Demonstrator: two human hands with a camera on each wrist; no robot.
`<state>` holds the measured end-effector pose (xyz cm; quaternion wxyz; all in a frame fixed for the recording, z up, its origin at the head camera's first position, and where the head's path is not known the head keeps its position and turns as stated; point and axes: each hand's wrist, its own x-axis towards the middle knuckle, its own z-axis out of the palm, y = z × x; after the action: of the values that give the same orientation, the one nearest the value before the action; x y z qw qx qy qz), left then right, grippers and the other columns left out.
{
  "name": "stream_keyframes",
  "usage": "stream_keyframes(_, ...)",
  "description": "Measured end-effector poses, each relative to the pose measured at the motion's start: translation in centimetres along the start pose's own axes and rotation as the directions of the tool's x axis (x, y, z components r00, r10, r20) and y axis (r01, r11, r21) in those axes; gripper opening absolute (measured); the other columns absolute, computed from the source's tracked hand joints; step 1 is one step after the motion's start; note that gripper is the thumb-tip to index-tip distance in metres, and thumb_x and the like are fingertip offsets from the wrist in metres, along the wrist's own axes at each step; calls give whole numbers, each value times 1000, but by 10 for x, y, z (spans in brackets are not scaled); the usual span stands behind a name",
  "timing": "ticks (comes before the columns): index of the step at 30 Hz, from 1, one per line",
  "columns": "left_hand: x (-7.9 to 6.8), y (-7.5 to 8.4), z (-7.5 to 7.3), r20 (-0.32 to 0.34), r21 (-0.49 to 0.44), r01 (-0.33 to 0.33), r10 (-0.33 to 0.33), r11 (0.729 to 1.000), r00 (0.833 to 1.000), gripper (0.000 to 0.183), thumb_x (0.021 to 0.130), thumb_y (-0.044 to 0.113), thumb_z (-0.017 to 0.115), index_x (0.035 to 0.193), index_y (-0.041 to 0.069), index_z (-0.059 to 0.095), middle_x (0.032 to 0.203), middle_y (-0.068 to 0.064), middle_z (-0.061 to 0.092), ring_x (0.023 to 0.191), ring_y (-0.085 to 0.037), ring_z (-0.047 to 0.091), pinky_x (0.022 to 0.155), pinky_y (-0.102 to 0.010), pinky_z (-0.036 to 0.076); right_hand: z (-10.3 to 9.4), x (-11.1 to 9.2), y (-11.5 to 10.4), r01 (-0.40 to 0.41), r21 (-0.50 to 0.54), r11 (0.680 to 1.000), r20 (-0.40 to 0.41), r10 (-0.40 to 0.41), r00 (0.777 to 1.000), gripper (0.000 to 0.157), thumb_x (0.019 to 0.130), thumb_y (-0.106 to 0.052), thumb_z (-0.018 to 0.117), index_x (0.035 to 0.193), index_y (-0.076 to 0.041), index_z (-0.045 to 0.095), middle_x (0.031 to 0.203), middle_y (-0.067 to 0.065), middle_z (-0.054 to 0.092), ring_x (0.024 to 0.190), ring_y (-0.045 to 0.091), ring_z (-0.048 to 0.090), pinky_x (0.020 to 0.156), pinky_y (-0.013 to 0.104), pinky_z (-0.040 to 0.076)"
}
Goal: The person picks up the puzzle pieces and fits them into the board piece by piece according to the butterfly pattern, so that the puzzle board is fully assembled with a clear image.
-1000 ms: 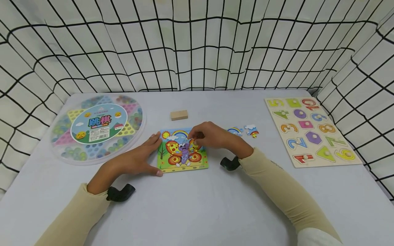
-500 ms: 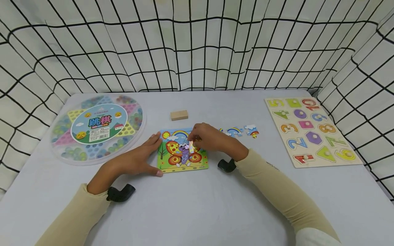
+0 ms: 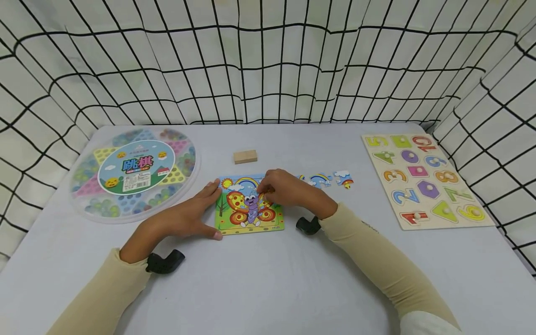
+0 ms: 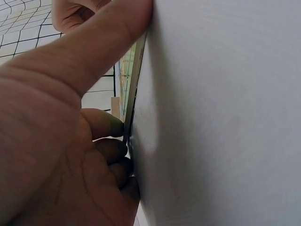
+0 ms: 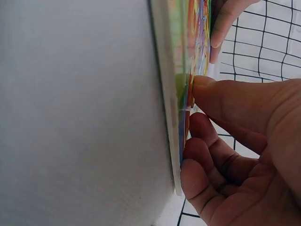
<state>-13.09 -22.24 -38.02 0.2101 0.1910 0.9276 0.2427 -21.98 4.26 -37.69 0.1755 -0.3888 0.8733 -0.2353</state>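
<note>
A butterfly jigsaw puzzle (image 3: pixel 240 197) lies flat in its tray on the table, in the middle of the head view. My left hand (image 3: pixel 188 216) rests along its left side, fingers extended, thumb at the lower left corner. Over the puzzle's upper right part my right hand (image 3: pixel 286 187) pinches a small puzzle piece (image 3: pixel 262 201), mostly hidden by the fingers. In the right wrist view, the thumb (image 5: pixel 207 94) presses close against the picture and the other fingers curl near the tray's edge. Loose puzzle pieces, a rainbow one (image 3: pixel 320 180) and a cloud one (image 3: pixel 344 179), lie beyond the right hand.
A wooden block (image 3: pixel 245 157) lies behind the puzzle. At the left is a round Chinese checkers box (image 3: pixel 136 174) with a clear lid. A number-and-shape peg board (image 3: pixel 427 181) lies at the right. Black netting (image 3: pixel 268 65) over white cloth surrounds the table.
The right hand first held the piece above the puzzle, tilted it so its pale side showed, and now has it low against the picture. The left hand stays in place.
</note>
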Motion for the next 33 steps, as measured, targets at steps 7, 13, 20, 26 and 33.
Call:
stream_keyframes(7,-1,0,0,-7,-17,-6,6,1000,1000,118,73,51,81,155,0,13,162,-11,-7,147,-33,-7,114,-55,12,0,0,-2,-43,30,999,17,42,999,20,92,-8,68,111,-5,72,100,1,60,91,13,57,79,22,49)
stream_keyframes(13,1,-2,2,-6,-15,-7,6,1000,1000,120,72,52,82,155,1,12,162,-10,-7,147,-32,-7,114,-55,12,2,-1,-3,-55,19,998,11,54,998,18,92,-8,67,109,-5,72,99,1,60,89,13,57,77,22,48)
stream_keyframes(20,0,-2,0,-8,-3,2,-2,1000,1000,120,71,53,81,155,1,12,162,-10,-7,147,-33,-6,114,-55,13,-1,-2,0,-41,48,998,9,41,999,23,92,-9,68,114,-5,71,98,1,60,89,13,56,77,22,48)
stream_keyframes(26,-5,0,1,-14,-16,-13,13,1000,1000,117,73,51,81,154,0,14,162,-12,-5,147,-34,-6,114,-56,12,-22,-8,6,-29,106,994,-53,35,998,30,92,-8,68,121,-3,68,110,6,65,98,18,57,84,26,49)
stream_keyframes(33,-3,1,0,-20,-3,-26,25,1000,999,117,73,51,81,154,-1,14,162,-12,-5,147,-34,-5,114,-55,12,-37,-26,24,-63,123,990,-97,75,992,29,92,-8,67,120,-2,68,111,7,65,102,21,57,87,31,50)
